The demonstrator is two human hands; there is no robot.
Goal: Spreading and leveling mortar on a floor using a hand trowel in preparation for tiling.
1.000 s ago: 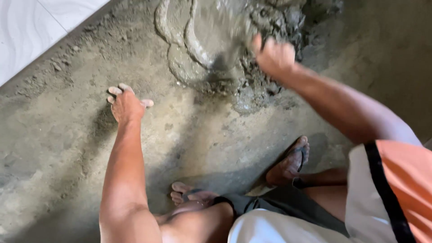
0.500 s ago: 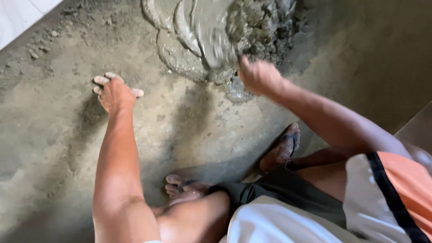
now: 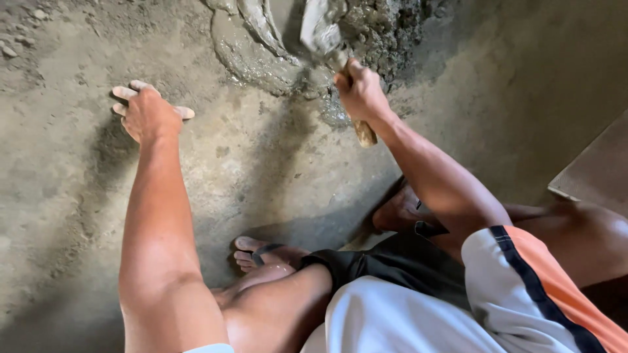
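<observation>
My right hand (image 3: 358, 91) grips the wooden handle of a trowel (image 3: 322, 31), whose grey blade is coated with wet mortar. The blade rests in a pile of wet grey cement (image 3: 307, 46) spread on the floor at the top middle. My left hand (image 3: 149, 112) lies flat on the rough concrete floor (image 3: 72, 196) to the left, fingers spread, bearing my weight. It holds nothing.
My feet in sandals (image 3: 268, 255) sit below the hands, with my knees and white and orange shorts (image 3: 523, 287) at the bottom right. A brown flat board edge (image 3: 592, 170) shows at the right. Small stones lie at the upper left.
The view has shifted so the cement pile sits closer to the top. My right hand has moved left along the pile, and the trowel now shows clearly. My left hand stays planted.
</observation>
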